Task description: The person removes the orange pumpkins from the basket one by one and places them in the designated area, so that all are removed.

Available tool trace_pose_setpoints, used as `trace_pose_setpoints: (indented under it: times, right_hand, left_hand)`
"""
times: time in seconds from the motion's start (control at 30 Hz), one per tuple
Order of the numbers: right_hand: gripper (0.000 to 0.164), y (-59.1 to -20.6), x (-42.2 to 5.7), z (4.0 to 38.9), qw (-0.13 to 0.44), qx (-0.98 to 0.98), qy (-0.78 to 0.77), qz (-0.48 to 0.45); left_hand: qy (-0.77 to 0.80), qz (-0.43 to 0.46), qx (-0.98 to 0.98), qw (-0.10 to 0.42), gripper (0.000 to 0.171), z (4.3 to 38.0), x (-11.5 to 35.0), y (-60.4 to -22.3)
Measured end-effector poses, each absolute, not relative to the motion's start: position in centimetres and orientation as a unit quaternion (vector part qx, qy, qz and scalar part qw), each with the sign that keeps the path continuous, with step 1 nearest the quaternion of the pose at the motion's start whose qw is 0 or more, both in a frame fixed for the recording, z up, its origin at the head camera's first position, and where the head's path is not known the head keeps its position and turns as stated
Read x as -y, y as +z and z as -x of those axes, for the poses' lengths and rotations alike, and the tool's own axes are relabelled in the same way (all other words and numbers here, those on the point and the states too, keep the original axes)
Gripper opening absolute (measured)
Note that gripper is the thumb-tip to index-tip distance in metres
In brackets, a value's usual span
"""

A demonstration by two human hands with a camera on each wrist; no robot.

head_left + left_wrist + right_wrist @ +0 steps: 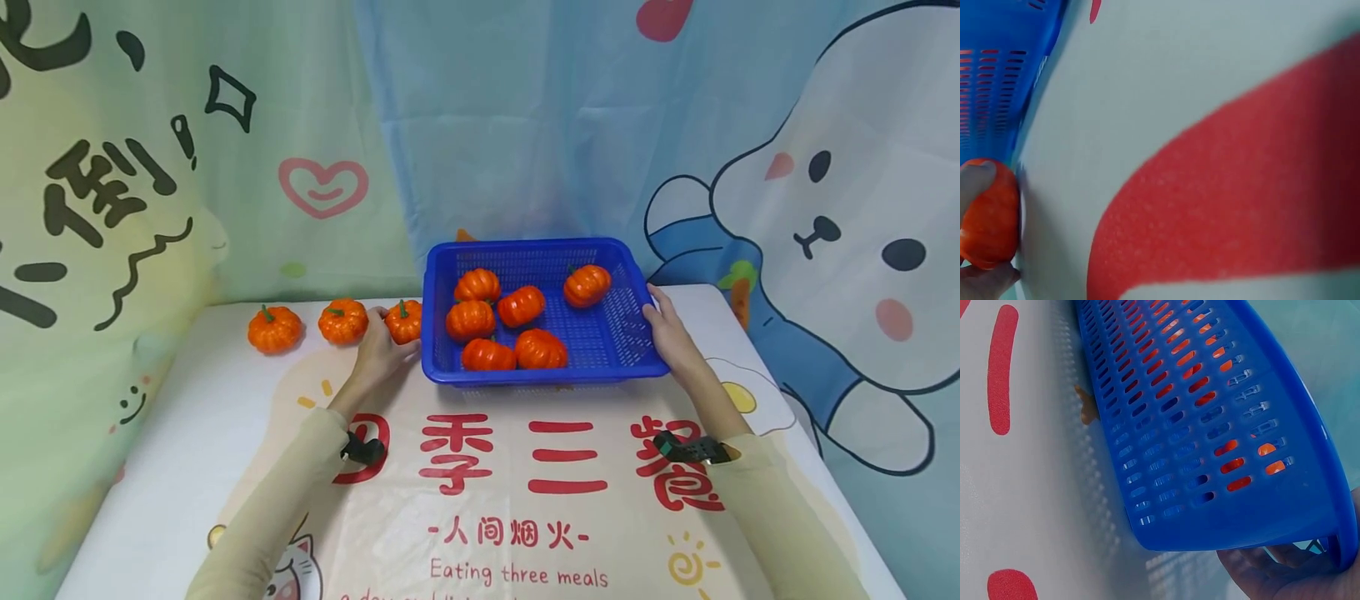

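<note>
My left hand (382,348) grips a small orange pumpkin (404,322) with a green stem, right beside the basket's left end. In the left wrist view, thumb and a finger lie on opposite sides of this pumpkin (992,215). A blue perforated plastic basket (495,377) holds several more small pumpkins, among them one at the right (587,286) and the rest toward the left. At the basket's right end, my right hand (670,332) holds the rim. Its fingers (1257,569) reach under the basket's edge (1329,481) in the right wrist view.
Two more pumpkins stand on the table to the left, one at the far left (275,330) and one (342,322) close to my left hand. A printed cloth (510,508) covers the table. Behind the table hangs a patterned curtain (480,142).
</note>
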State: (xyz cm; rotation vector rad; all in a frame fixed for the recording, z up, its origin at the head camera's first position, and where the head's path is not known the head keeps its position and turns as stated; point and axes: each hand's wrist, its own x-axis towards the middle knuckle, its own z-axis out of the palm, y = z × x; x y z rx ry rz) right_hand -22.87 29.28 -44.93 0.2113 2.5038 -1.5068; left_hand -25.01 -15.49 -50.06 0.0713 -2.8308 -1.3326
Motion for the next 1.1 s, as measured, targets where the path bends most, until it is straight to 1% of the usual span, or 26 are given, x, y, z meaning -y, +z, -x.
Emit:
trace_pose_setpoints:
  times: [0.23,0.33,0.4,0.47,0.57,0.63,0.87,0.97,1.1]
  right_hand:
    - [0.061,-45.0,-29.3,23.0,0.105,-0.850,-0.512,-0.068]
    - [0.061,-45.0,-29.3,23.0,0.104,-0.850,-0.511,-0.068]
    - [0.061,-45.0,-29.3,22.9,0.103,-0.850,-0.511,-0.069]
    - [0.060,-44.9,-29.3,22.8,0.103,-0.851,-0.510,-0.072]
    - [0.060,-44.9,-29.2,22.8,0.104,-0.851,-0.510,-0.076]
    - [0.060,-44.9,-29.1,22.8,0.104,-0.850,-0.511,-0.076]
    - [0.061,-45.0,-29.2,22.9,0.104,-0.850,-0.512,-0.067]
    - [0.062,-45.0,-29.3,22.8,0.103,-0.851,-0.510,-0.066]
    - [0.062,-45.1,-29.3,22.8,0.103,-0.851,-0.511,-0.067]
  left_hand:
    - [-0.420,-0.037,0.907,-0.004,0.079,24.8,15.4,-49.8]
    - [-0.408,-0.035,0.912,-0.007,0.087,24.4,15.3,-49.3]
    - [-0.395,-0.026,0.918,0.002,0.091,23.9,15.3,-48.8]
    - [-0.384,-0.009,0.923,0.023,0.093,23.1,15.4,-47.9]
    - [-0.376,0.021,0.925,0.054,0.088,21.4,15.7,-46.5]
    - [-0.377,0.042,0.923,0.059,0.083,20.0,16.0,-45.7]
    - [-0.394,0.080,0.916,0.014,0.079,15.0,16.8,-44.5]
    - [-0.407,0.086,0.909,0.004,0.077,13.8,16.8,-44.5]
    - [-0.411,0.100,0.906,0.006,0.076,13.3,16.3,-44.4]
